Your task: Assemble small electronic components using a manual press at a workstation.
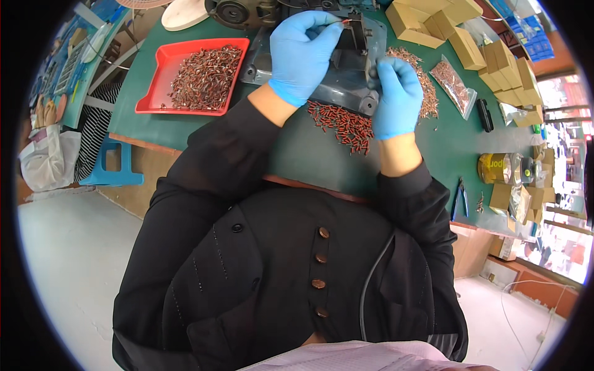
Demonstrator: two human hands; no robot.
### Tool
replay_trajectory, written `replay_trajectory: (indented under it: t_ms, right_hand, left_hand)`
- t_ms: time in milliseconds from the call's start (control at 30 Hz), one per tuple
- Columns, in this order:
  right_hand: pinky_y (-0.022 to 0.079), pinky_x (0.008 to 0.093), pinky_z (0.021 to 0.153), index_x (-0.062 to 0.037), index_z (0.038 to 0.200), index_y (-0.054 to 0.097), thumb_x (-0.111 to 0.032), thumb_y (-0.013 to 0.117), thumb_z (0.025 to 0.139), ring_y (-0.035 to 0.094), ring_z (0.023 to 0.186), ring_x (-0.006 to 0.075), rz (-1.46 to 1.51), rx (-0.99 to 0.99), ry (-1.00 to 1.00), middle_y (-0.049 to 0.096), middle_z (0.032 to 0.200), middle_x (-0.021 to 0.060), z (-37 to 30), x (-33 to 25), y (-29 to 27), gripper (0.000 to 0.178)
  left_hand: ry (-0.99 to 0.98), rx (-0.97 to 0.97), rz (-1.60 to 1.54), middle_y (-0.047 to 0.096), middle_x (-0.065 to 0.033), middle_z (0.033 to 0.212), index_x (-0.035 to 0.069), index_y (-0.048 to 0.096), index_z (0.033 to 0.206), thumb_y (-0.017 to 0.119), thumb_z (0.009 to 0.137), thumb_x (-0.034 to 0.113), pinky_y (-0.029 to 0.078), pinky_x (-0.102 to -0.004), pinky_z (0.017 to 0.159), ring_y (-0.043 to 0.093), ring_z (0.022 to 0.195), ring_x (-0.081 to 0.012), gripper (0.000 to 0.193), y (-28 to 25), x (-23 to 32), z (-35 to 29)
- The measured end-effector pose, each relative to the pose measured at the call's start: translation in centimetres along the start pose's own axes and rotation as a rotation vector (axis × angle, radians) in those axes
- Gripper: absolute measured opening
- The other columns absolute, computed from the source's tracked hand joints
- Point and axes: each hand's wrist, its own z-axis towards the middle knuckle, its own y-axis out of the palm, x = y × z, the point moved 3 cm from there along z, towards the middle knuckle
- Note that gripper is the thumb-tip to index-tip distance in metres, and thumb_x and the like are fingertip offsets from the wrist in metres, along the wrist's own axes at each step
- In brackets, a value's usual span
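- The left hand [302, 59], in a blue glove, has its thumb and forefinger pinched together on a small red piece [346, 21], held at the upright head of the bench machine.
- The right hand [399, 96], also gloved, has its fingers curled in beside the machine's right side; whether they grip anything, I cannot tell.
- The dark bench machine [337, 93] stands on the green tabletop [309, 159], between both hands and back from the near edge.
- Just in front of its base, toward the tabletop's near edge, lies a loose heap of red-sleeved parts [349, 128].
- Beside its right side spreads a heap of copper-coloured parts [428, 93], partly hidden by the right hand.
- Toward the tabletop's left edge, a red tray [148, 96] carries a large mound of mixed red and metallic parts [207, 77].
- Judging by this, the work is under way: one piece is at the machine, not yet let go, and plenty lies loose around it. Which heap is finished and which is left, I cannot tell.
- Farther right lie a clear bag of parts [453, 85] and, near the tabletop's near right corner, blue-handled pliers [459, 201]; cardboard boxes [504, 68] line the right edge.
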Motion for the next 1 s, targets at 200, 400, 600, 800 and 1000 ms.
replay_trajectory:
  t_ms: [200,400,600,800,1000]
  right_hand:
    - [0.043,0.0219,0.058,-0.0004,0.094,0.06,-0.009,0.057,0.087,0.053,0.063,0.0108,-0.121,0.014,0.083,0.06,0.076,0.005,-5.3,2.4,-6.6,0.011]
    - [0.043,0.0188,0.059,0.0003,0.097,0.062,-0.005,0.058,0.086,0.053,0.065,0.0072,-0.453,0.032,-0.001,0.061,0.08,0.0027,-6.0,5.4,-13.9,0.013]
    - [0.045,0.021,0.059,-0.0036,0.098,0.066,-0.011,0.064,0.081,0.055,0.065,0.0065,-0.794,-0.027,-0.011,0.064,0.077,0.0002,-6.6,6.3,-16.4,0.018]
    - [0.049,0.0269,0.065,-0.0062,0.094,0.068,-0.013,0.066,0.077,0.059,0.065,0.0144,-1.292,-0.077,-0.309,0.065,0.081,0.0076,-6.9,5.8,-14.5,0.018]
    - [0.048,0.0247,0.066,-0.0033,0.093,0.067,-0.01,0.062,0.079,0.056,0.066,0.0105,-0.93,-0.011,-0.092,0.063,0.077,0.0046,-7.3,6.1,-16.6,0.017]
  left_hand:
    - [-0.695,-0.179,-0.74,0.059,0.0025,0.071,0.002,0.065,0.09,0.065,0.08,0.009,0.035,-0.0176,0.053,0.048,0.059,-0.0044,0.012,-3.7,1.3,-4.5]
    - [-0.333,-0.346,-0.127,0.062,-0.0023,0.087,0.0,0.065,0.098,0.059,0.084,0.011,0.044,-0.0224,0.07,0.057,0.077,-0.0095,0.019,-9.7,-3.4,-4.6]
    - [-0.074,-0.247,1.032,0.067,-0.0105,0.084,0.005,0.067,0.092,0.064,0.079,0.021,0.05,-0.031,0.069,0.065,0.076,-0.0221,0.02,-16.8,-5.6,-4.4]
    - [0.254,-0.453,0.742,0.063,-0.0124,0.085,0.006,0.065,0.089,0.061,0.078,0.016,0.048,-0.037,0.075,0.06,0.083,-0.0307,0.015,-8.5,-2.0,-9.5]
    - [0.579,-0.808,0.761,0.055,-0.0111,0.117,0.016,0.062,0.109,0.054,0.082,0.015,0.041,-0.0411,0.089,0.049,0.107,-0.0315,0.028,-0.5,-1.7,-15.1]
